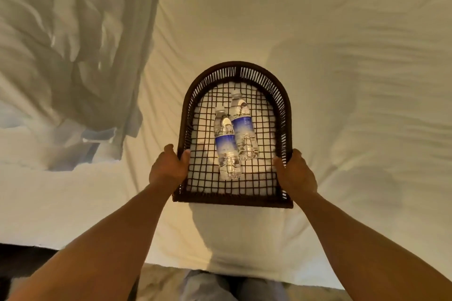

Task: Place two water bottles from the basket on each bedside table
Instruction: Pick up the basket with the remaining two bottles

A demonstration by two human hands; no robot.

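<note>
A dark woven basket point(236, 69) with an arched far end and an open mesh floor is over the white bed. Two clear water bottles with blue labels lie side by side in it, caps pointing away from me: the left bottle point(226, 144) nearer, the right bottle point(242, 126) slightly farther. My left hand point(168, 166) grips the basket's left rim near the front corner. My right hand point(294, 171) grips the right rim at the matching spot. No bedside table is in view.
A white bed sheet point(342, 80) fills most of the view. A crumpled white duvet point(73, 44) is bunched at the left. The bed's near edge runs along the bottom, with dark floor point(24, 261) at lower left and my legs point(220, 286) below.
</note>
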